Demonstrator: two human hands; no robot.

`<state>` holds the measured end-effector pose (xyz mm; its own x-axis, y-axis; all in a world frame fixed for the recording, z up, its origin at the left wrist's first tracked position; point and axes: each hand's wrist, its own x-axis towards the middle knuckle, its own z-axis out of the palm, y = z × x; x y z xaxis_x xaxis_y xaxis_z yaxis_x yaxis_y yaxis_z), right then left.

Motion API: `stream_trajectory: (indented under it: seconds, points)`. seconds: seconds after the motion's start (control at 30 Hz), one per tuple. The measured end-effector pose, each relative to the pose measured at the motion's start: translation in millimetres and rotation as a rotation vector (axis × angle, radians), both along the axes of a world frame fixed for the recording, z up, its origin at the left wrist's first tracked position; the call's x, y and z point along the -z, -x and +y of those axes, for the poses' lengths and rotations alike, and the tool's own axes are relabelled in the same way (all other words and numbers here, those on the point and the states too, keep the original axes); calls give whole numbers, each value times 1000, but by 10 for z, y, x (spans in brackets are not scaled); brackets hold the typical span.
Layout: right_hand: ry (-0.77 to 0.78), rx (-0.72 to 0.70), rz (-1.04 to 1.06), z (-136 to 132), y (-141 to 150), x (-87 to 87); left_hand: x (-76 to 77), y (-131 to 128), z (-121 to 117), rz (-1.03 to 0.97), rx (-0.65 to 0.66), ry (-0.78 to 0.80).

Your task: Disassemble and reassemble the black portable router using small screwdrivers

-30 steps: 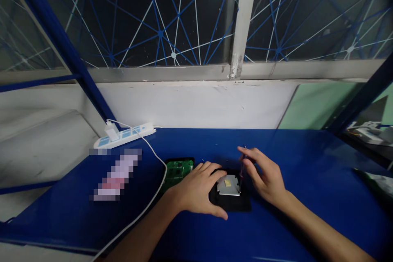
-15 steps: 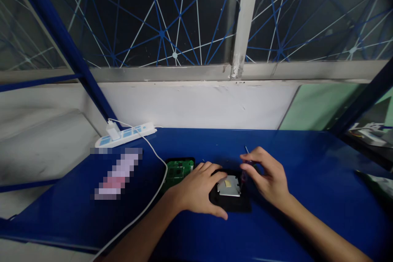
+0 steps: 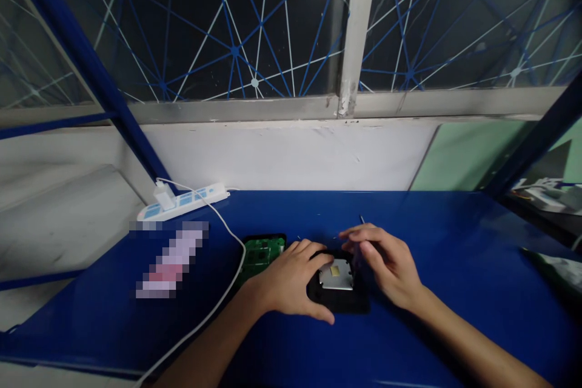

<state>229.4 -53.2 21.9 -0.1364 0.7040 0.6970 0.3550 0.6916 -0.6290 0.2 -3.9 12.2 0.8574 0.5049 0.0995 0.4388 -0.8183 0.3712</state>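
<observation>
My left hand [image 3: 291,280] lies over the left side of a black plastic housing [image 3: 341,303], fingers spread and thumb stretched along the near side. Inside the housing sits a silvery metal plate [image 3: 335,279] with a small yellowish patch. My right hand [image 3: 386,260] is closed on a slim screwdriver [image 3: 362,219] at the housing's right edge. Its metal shaft points up past the fingers, and its purplish handle is mostly hidden by them. A green circuit board [image 3: 261,257] in a black shell lies left of the housing, partly behind my left hand.
A white cable [image 3: 227,297] runs across the blue table [image 3: 291,351] from a white power strip [image 3: 186,201] at the back left. A pixelated pinkish object [image 3: 173,260] lies on the left. A dark bag-like item [image 3: 552,273] is at the right edge.
My right hand has shifted slightly left, and its fingers now cover more of the screwdriver's handle. My left hand stays on the housing. The whole view has drifted a little.
</observation>
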Motion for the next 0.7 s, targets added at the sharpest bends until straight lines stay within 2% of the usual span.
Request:
stream_trajectory:
  seconds: [0.13,0.23,0.37,0.5,0.6,0.7]
  points:
    - [-173,97,-32,33,-6,-19,-1,5,-5,1,-2,5]
    - [-86,139,12,28,10,4,-10,6,-15,6,-6,1]
    - [78,85,8,11,17,38,-23,3,-25,15,-6,-5]
    - [-25,55,-58,31,-8,33,-19,-1,-16,21,-6,-2]
    - [-141,99,-65,49,-14,16,-8,1,-8,15,-9,4]
    - [-113,141,-30,47,7,8,-4,3,-7,10,-9,9]
